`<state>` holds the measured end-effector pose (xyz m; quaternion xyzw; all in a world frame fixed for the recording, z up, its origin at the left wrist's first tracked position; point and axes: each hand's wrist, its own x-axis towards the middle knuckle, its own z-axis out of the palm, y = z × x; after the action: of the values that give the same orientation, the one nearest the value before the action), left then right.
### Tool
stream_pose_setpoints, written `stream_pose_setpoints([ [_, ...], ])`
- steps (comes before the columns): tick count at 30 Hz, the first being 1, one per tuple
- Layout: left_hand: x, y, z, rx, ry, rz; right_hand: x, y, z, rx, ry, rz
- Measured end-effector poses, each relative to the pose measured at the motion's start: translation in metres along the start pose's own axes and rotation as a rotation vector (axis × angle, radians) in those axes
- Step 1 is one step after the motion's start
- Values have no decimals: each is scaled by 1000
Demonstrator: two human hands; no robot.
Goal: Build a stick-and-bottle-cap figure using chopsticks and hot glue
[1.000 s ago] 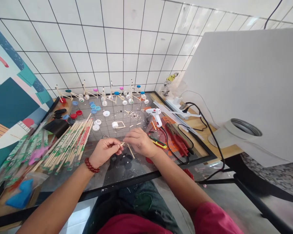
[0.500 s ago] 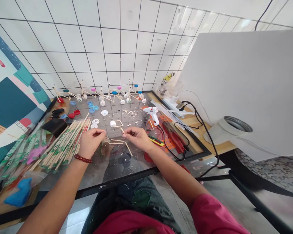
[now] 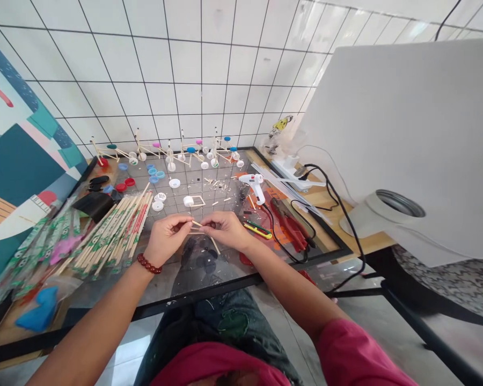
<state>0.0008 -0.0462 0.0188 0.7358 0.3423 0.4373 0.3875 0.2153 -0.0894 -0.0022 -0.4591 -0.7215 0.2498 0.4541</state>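
My left hand (image 3: 167,238) and my right hand (image 3: 227,228) meet over the glass tabletop (image 3: 209,273). Both are closed in a pinch on short wooden sticks (image 3: 197,227) held between them. Another loose stick (image 3: 214,245) lies on the glass just below my right hand. A small square stick frame with a white bottle cap (image 3: 194,201) rests a little beyond my hands. A red bead bracelet (image 3: 148,265) sits on my left wrist.
A pile of wrapped chopsticks (image 3: 112,233) lies left of my hands. A white glue gun (image 3: 254,185), a yellow cutter (image 3: 257,229) and red pliers (image 3: 292,225) lie to the right, with black cables. Stick-and-cap models (image 3: 185,153) line the tiled wall. Loose caps (image 3: 155,174) are scattered nearby.
My hands came back together after drawing apart half a second ago. The left hand moved right and now pinches the sticks with the right hand.
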Motion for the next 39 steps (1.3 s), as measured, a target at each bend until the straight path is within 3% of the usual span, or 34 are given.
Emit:
stream_pose_setpoints([
  [6,0,1,2,22,-26,113,1,-2,-1,-28,-38,-35],
  [14,-1,8,1,145,5,209,-1,-9,-2,25,-123,26],
  [18,-1,7,-1,116,26,112,1,-12,-4,319,-263,161],
  [20,1,6,-2,92,58,41,2,-12,-6,422,-267,185],
  [25,6,2,-2,-68,101,-83,3,-10,-10,409,-252,216],
  [29,5,2,0,-210,-28,-194,4,-7,-10,347,-257,209],
  [31,5,1,0,-212,-26,-238,5,-5,-10,373,-221,228],
  [36,8,0,2,-284,143,-381,7,3,-13,513,-21,303],
  [39,9,-1,3,-313,162,-419,7,7,-12,487,18,315],
])
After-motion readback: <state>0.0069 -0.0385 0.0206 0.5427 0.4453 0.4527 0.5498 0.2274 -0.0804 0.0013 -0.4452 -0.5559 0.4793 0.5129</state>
